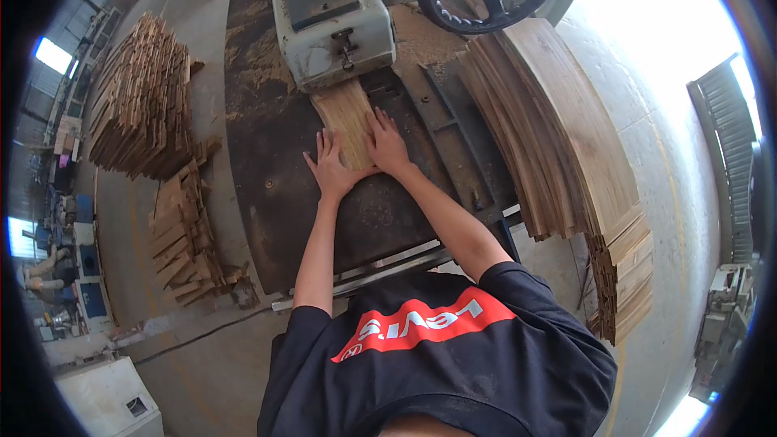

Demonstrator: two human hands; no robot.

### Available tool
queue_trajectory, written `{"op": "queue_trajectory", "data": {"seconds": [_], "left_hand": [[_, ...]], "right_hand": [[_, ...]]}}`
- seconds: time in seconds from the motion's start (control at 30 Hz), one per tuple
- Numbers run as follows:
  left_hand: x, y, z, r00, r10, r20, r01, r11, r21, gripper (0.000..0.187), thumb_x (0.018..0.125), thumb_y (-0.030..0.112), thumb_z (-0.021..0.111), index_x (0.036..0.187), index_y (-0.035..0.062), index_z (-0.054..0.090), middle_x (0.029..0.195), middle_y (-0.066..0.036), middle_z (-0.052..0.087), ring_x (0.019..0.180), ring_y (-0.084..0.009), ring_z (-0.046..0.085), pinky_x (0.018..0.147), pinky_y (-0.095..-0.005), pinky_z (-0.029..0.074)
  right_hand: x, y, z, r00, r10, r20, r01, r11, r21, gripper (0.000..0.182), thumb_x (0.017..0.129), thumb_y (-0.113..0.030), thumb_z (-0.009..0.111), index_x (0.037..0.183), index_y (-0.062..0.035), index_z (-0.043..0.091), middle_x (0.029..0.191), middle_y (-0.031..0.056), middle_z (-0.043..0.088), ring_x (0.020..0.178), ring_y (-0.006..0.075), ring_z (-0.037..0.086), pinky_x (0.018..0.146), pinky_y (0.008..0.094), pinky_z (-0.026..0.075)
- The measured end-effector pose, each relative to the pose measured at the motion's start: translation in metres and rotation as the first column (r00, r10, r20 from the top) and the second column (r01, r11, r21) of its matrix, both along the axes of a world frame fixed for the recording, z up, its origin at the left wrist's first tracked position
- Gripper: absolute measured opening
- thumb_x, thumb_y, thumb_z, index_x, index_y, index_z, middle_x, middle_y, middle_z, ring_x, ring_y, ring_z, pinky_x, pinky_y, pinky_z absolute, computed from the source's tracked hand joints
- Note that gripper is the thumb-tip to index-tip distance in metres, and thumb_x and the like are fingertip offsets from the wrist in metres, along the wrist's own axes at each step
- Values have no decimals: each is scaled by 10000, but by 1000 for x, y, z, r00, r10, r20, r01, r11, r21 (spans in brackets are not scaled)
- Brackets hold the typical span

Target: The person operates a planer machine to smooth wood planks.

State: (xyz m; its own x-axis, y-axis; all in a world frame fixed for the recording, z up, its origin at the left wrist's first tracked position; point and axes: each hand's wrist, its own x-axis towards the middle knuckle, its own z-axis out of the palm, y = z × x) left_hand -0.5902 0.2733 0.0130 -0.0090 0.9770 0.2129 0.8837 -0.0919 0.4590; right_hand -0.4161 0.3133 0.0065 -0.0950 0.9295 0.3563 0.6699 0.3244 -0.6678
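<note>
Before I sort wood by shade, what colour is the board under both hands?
The board is light yellowish brown, clearest in the head view.

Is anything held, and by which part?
A wooden board, steadied by open hands at its near end: left hand at the left edge, right hand at the right.

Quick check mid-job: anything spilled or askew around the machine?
Sawdust lies scattered on the dark table beside the machine housing, loose and uneven but plausibly ordinary cutting waste. On the floor to the left, the low wood pile looks askew, its pieces jutting at different angles. The board on the table shows no obvious damage.
</note>
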Motion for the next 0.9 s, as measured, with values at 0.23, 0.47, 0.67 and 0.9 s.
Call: {"op": "queue_trajectory", "data": {"seconds": [0.23,0.47,0.67,0.9], "left_hand": [[-3,18,-9,990,59,127,-75,989,126,1369,662,818,878,1671,6,435,1740,-187,430,1666,-370,284,1346,-601,146],[-4,14,-10,980,79,182,-111,979,170,1271,742,773,864,1641,-27,456,1698,-197,481,1650,-378,315,1350,-550,197],[-1,9,-4,979,88,182,-118,980,161,1158,777,722,876,1606,-3,516,1683,-174,506,1641,-352,338,1351,-539,217],[-1,9,-7,973,89,214,-129,975,183,1023,816,666,882,1543,9,587,1660,-168,536,1623,-358,374,1344,-541,235]], "right_hand": [[36,-97,0,991,21,-129,-16,999,39,654,1043,-136,670,1633,12,428,1668,274,465,1571,453,411,1324,550,301],[78,-171,15,978,140,155,-132,989,-61,561,1028,-132,676,1556,-12,530,1671,183,501,1587,367,424,1330,517,312],[76,-171,15,989,96,116,-91,995,-48,477,1023,-131,682,1486,-43,612,1645,145,549,1569,336,462,1320,508,338],[77,-170,17,991,88,103,-85,996,-31,421,1018,-123,686,1430,-43,651,1623,146,576,1548,344,490,1304,514,367]]}}
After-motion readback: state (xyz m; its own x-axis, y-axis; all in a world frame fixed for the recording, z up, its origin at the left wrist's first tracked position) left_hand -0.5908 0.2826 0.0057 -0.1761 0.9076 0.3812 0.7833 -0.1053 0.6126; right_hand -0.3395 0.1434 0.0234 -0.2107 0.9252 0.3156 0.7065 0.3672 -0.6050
